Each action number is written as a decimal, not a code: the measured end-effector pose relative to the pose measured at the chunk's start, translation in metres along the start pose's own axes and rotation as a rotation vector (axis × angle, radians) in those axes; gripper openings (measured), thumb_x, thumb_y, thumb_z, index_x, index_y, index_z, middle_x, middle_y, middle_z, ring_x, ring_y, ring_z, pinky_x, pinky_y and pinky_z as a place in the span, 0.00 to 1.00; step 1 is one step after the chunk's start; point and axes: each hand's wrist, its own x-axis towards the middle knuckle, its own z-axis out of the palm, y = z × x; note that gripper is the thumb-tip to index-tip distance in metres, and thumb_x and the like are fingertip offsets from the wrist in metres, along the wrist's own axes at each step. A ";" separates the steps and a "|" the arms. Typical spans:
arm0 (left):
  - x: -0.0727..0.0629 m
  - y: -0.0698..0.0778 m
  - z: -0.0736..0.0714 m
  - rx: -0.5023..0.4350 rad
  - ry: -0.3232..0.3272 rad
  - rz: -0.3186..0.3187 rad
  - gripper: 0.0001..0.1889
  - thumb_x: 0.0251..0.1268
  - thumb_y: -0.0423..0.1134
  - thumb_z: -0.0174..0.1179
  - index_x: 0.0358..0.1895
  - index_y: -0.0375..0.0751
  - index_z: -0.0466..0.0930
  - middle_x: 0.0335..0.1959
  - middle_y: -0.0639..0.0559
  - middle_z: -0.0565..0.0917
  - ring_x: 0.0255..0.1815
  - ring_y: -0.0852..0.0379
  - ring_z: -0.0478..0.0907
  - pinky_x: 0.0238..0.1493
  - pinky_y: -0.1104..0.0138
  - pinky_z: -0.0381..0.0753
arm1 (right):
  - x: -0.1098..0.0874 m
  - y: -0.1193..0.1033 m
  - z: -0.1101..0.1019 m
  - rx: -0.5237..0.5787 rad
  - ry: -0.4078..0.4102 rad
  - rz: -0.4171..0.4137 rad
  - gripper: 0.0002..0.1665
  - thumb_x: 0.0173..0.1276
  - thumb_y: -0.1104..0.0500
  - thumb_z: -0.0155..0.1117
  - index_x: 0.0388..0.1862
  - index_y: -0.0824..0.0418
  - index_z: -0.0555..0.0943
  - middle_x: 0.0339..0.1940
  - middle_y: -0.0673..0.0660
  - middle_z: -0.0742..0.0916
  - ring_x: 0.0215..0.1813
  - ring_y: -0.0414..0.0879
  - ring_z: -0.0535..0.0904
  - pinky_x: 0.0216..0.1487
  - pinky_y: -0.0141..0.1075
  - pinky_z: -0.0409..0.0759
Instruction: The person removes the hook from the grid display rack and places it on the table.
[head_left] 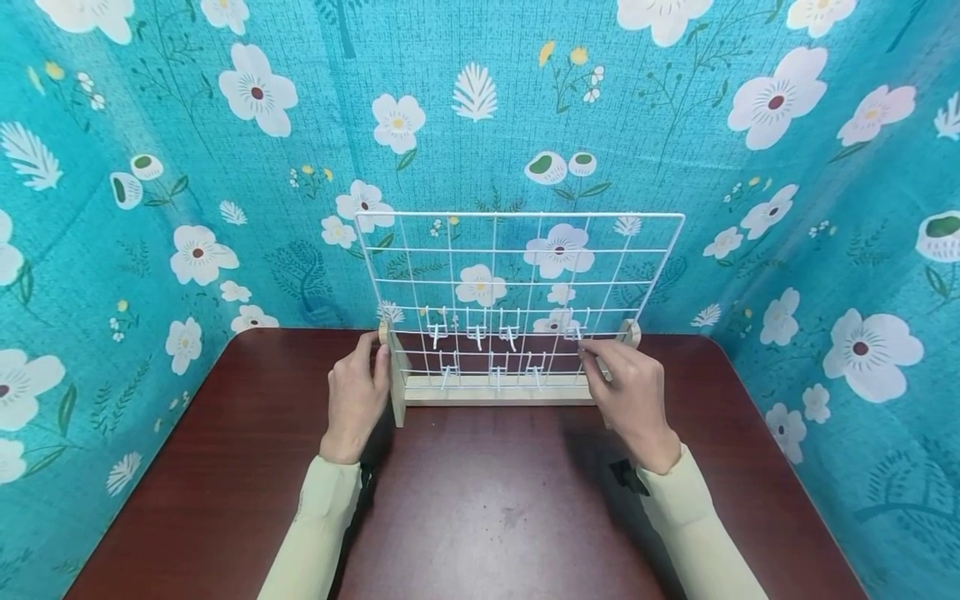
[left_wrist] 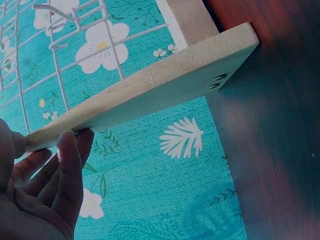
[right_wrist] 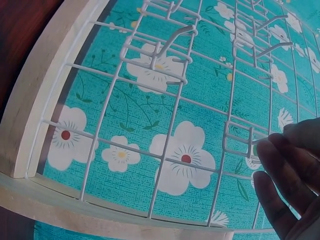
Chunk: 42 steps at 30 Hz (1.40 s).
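Note:
A white wire grid panel (head_left: 517, 214) stands upright in a pale wooden stand with a base bar (head_left: 480, 397). My left hand (head_left: 356, 396) grips the upper end of the stand's left side post (left_wrist: 145, 82), thumb on one face and fingers on the other. At the panel's right part, my right hand (head_left: 630, 392) pinches the prong of a white wire hook (right_wrist: 237, 139), whose frame lies against the grid. Fingertips hide the end of that prong. Farther left in the same row hang three more hooks (head_left: 477, 332), and three hooks (head_left: 497, 375) hang in a lower row.
The stand rests on a dark red-brown table (head_left: 465, 500) with rounded back corners. Behind and at both sides hangs a turquoise flowered cloth (head_left: 465, 158). The right side post (head_left: 633, 333) rises just behind my right hand. Screws show on the left post's outer face.

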 end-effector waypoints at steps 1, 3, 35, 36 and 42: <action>0.000 0.000 0.000 0.000 0.001 0.000 0.16 0.82 0.47 0.54 0.60 0.43 0.81 0.42 0.38 0.92 0.41 0.37 0.90 0.42 0.44 0.85 | 0.000 0.000 0.000 -0.002 0.001 0.001 0.08 0.63 0.70 0.73 0.41 0.66 0.90 0.34 0.61 0.93 0.34 0.54 0.91 0.34 0.48 0.85; -0.001 0.000 0.000 -0.004 0.002 0.002 0.16 0.82 0.47 0.54 0.60 0.43 0.81 0.41 0.38 0.91 0.41 0.37 0.90 0.41 0.43 0.85 | 0.000 0.000 0.000 -0.001 0.005 0.000 0.08 0.63 0.71 0.72 0.41 0.66 0.90 0.34 0.61 0.93 0.34 0.54 0.91 0.34 0.48 0.85; 0.000 -0.001 0.000 -0.010 -0.004 0.004 0.15 0.82 0.45 0.55 0.60 0.42 0.81 0.39 0.38 0.91 0.38 0.39 0.90 0.39 0.45 0.86 | 0.007 0.004 -0.007 -0.010 0.048 -0.012 0.07 0.68 0.68 0.70 0.43 0.66 0.90 0.36 0.64 0.93 0.35 0.56 0.91 0.36 0.48 0.86; 0.000 -0.001 0.000 -0.012 -0.005 0.005 0.15 0.82 0.45 0.55 0.60 0.42 0.81 0.39 0.38 0.91 0.38 0.39 0.90 0.39 0.45 0.86 | 0.008 0.004 -0.007 -0.011 0.050 -0.012 0.07 0.67 0.68 0.71 0.43 0.66 0.90 0.36 0.64 0.93 0.35 0.56 0.91 0.36 0.48 0.86; 0.000 -0.001 -0.001 -0.016 -0.006 0.010 0.16 0.82 0.46 0.55 0.60 0.41 0.81 0.40 0.38 0.91 0.38 0.39 0.90 0.40 0.45 0.86 | 0.009 0.004 -0.006 0.000 0.083 -0.022 0.07 0.65 0.70 0.72 0.42 0.68 0.90 0.35 0.64 0.93 0.35 0.57 0.91 0.36 0.49 0.86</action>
